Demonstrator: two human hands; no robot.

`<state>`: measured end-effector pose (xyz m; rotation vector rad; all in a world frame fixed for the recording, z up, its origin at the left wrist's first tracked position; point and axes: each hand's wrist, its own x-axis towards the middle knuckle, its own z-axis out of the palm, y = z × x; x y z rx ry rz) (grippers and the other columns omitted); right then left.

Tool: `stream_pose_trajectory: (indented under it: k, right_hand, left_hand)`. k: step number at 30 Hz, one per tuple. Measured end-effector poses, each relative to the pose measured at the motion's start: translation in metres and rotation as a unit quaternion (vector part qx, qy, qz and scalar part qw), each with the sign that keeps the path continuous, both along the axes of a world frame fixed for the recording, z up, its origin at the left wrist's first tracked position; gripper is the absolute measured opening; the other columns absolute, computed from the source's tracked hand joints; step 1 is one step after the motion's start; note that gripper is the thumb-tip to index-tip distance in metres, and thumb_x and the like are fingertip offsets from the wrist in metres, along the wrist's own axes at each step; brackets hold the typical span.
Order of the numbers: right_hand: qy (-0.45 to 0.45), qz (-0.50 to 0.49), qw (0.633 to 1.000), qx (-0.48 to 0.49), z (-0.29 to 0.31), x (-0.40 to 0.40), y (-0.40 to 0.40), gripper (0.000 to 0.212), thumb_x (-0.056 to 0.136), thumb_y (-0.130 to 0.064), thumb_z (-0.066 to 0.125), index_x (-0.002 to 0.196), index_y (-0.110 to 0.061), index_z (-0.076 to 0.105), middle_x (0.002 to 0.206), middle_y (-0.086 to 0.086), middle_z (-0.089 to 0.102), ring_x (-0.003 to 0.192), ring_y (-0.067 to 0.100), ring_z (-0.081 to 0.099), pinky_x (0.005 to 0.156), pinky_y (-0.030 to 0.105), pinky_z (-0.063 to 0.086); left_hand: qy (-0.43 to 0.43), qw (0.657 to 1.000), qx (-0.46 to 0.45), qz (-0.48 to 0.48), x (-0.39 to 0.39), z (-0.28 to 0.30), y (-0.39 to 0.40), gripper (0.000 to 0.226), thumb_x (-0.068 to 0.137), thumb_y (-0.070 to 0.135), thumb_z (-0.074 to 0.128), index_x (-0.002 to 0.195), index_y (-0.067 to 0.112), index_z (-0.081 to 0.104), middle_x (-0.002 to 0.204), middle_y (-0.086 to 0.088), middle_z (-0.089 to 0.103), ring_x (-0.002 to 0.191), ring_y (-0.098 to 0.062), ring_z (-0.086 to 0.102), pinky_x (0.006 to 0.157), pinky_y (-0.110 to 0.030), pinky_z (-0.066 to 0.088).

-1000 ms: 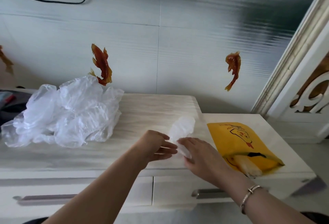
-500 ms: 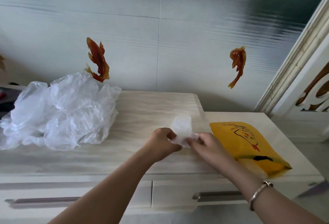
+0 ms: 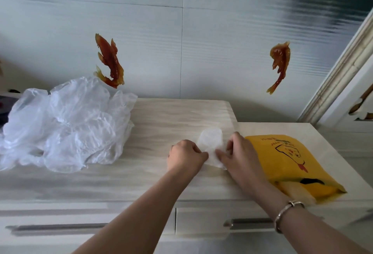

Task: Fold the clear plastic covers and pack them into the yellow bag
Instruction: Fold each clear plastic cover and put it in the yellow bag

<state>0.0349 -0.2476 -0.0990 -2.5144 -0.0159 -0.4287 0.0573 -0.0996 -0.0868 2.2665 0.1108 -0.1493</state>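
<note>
Pale wood-grain table (image 3: 161, 177) carries a crumpled heap of clear plastic covers (image 3: 64, 124) waiting leftward, while left hand (image 3: 184, 158) and right hand (image 3: 240, 156) pinch one small clear plastic cover (image 3: 211, 142) between curled fingers, seemingly folding it beside the flat yellow bag (image 3: 290, 163).

Both forearms are bare, with no sleeves showing up to the lower edge of the view. The left hand (image 3: 186, 156) wears nothing: no ring, no watch. The right hand (image 3: 240, 156) is also bare, but its wrist, at about five o'clock from it, carries a thin silver-coloured metal bracelet (image 3: 287, 212) with a small clasp on top.
</note>
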Motion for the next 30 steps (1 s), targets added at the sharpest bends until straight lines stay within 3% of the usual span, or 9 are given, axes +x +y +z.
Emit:
stream_pose_trajectory:
  k: [4,7,10,14,16,19,24,27,30]
  right_hand:
    - [-0.028,0.073,0.995,-0.060,0.003,0.003,0.003,0.015,0.086,-0.009,0.061,0.085,-0.022,0.054,0.082,-0.015,0.050,0.083,0.005,0.043,0.073,0.023,0.036]
    - [-0.011,0.089,0.994,-0.060,0.000,0.009,-0.001,0.013,0.090,-0.014,0.060,0.098,-0.022,0.065,0.095,-0.013,0.056,0.095,0.006,0.048,0.082,0.022,0.040]
    - [-0.002,0.088,0.995,-0.049,-0.002,0.010,-0.005,0.016,0.093,-0.026,0.059,0.104,-0.021,0.068,0.100,-0.012,0.057,0.096,0.005,0.049,0.088,0.027,0.045]
    - [0.057,0.129,0.981,-0.134,0.005,0.005,-0.011,0.051,0.090,-0.061,0.041,0.124,-0.028,0.060,0.112,-0.014,0.050,0.109,0.006,0.045,0.096,0.029,0.036]
    - [0.089,0.150,0.963,-0.205,0.009,0.002,-0.016,0.068,0.082,-0.072,0.032,0.134,-0.033,0.051,0.120,-0.014,0.044,0.117,0.007,0.038,0.100,0.029,0.030]
    - [0.090,0.152,0.956,-0.235,0.011,0.000,-0.021,0.058,0.087,-0.057,0.045,0.141,-0.034,0.042,0.127,-0.013,0.039,0.123,0.009,0.033,0.103,0.028,0.024]
    - [0.046,0.141,0.969,-0.199,0.007,0.000,-0.018,0.045,0.087,-0.029,0.053,0.132,-0.028,0.054,0.116,-0.010,0.045,0.114,0.013,0.042,0.098,0.031,0.032]
    - [0.034,0.127,0.979,-0.154,0.004,0.004,-0.018,0.033,0.089,-0.023,0.055,0.121,-0.025,0.063,0.107,-0.010,0.050,0.108,0.014,0.046,0.090,0.029,0.033]
    - [0.041,0.119,0.988,-0.091,0.001,0.008,-0.019,0.020,0.090,-0.024,0.057,0.106,-0.024,0.069,0.096,-0.015,0.049,0.099,0.012,0.047,0.086,0.030,0.036]
  left_hand:
    - [-0.022,1.000,0.022,0.003,-0.001,-0.001,-0.002,0.026,0.076,0.026,0.069,0.059,0.021,0.050,0.072,0.004,0.059,0.087,-0.024,0.061,0.074,-0.031,0.048]
    - [-0.046,0.997,0.061,-0.003,-0.003,-0.001,-0.002,0.020,0.075,0.024,0.067,0.067,0.023,0.049,0.082,0.003,0.061,0.088,-0.022,0.058,0.077,-0.031,0.045]
    - [-0.069,0.994,0.086,-0.013,-0.003,-0.001,0.001,0.017,0.075,0.022,0.064,0.080,0.021,0.048,0.086,0.003,0.060,0.088,-0.022,0.055,0.074,-0.030,0.038]
    - [-0.134,0.982,0.122,-0.053,-0.004,-0.002,0.005,0.022,0.079,0.016,0.059,0.095,0.021,0.044,0.092,0.004,0.060,0.094,-0.019,0.050,0.079,-0.029,0.034]
    - [-0.181,0.974,0.106,-0.081,-0.004,0.000,0.007,0.027,0.078,0.005,0.054,0.098,0.022,0.052,0.092,0.008,0.057,0.095,-0.017,0.046,0.081,-0.025,0.031]
    - [-0.204,0.965,0.097,-0.136,-0.004,0.004,0.007,0.042,0.074,-0.005,0.045,0.097,0.025,0.064,0.096,0.013,0.056,0.095,-0.013,0.042,0.079,-0.022,0.026]
    - [-0.143,0.962,0.140,-0.184,-0.007,0.005,0.006,0.055,0.069,-0.001,0.046,0.116,0.025,0.058,0.111,0.011,0.055,0.108,-0.014,0.040,0.085,-0.021,0.025]
    - [-0.128,0.959,0.156,-0.198,-0.008,0.004,0.004,0.052,0.072,0.014,0.056,0.122,0.030,0.052,0.117,0.012,0.047,0.110,-0.014,0.039,0.088,-0.023,0.026]
    - [-0.136,0.962,0.168,-0.169,-0.008,0.001,0.001,0.035,0.078,0.029,0.059,0.113,0.030,0.058,0.110,0.010,0.048,0.107,-0.015,0.042,0.084,-0.025,0.029]
